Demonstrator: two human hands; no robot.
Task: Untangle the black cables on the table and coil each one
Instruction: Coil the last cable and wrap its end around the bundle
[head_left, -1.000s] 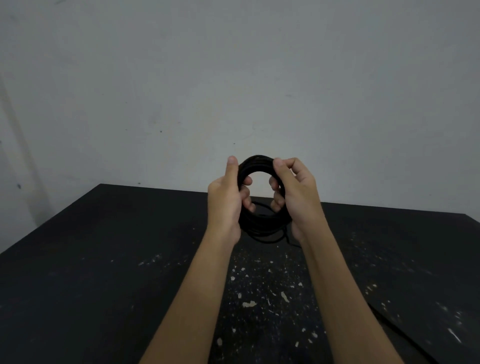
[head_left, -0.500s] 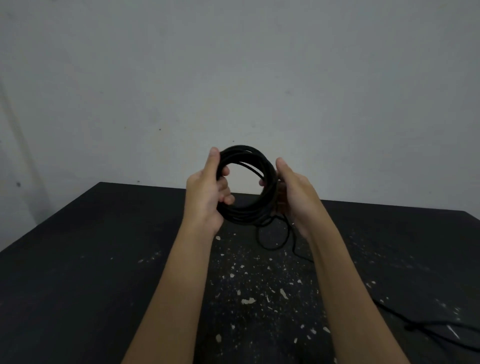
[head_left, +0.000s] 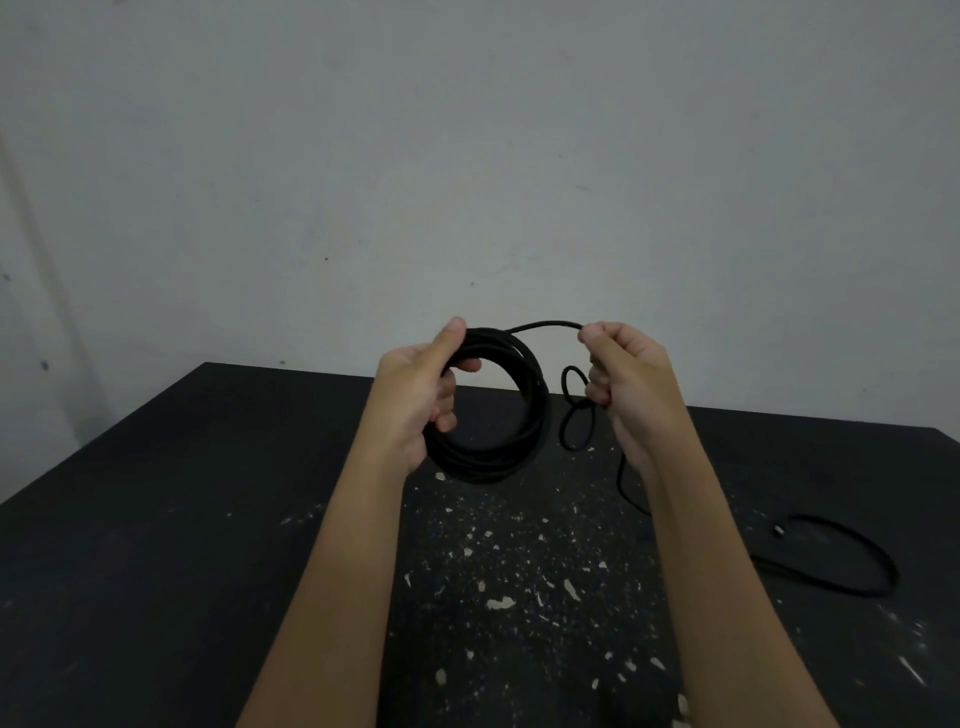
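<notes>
A black cable coil (head_left: 524, 415) of several loops hangs in the air above the black table (head_left: 182, 519). My left hand (head_left: 421, 395) grips the coil's left side, thumb on top and fingers through the ring. One strand (head_left: 545, 326) leaves the top of the coil and runs right into my right hand (head_left: 628, 379), which pinches it. Below that hand the cable makes two small twisted loops (head_left: 574, 415), then drops behind my right forearm. The cable's loose tail (head_left: 852, 564) lies in a wide loop on the table at the right, its plug end (head_left: 778, 531) beside it.
The table top is speckled with white paint chips (head_left: 501, 603) in the middle. A bare grey wall (head_left: 467, 182) stands behind the table's far edge. The table's left edge (head_left: 93, 436) slants toward me.
My right hand has let go of the coil's right side and pulled one strand out to the right. The view has shifted so the loose tail on the table shows more.
</notes>
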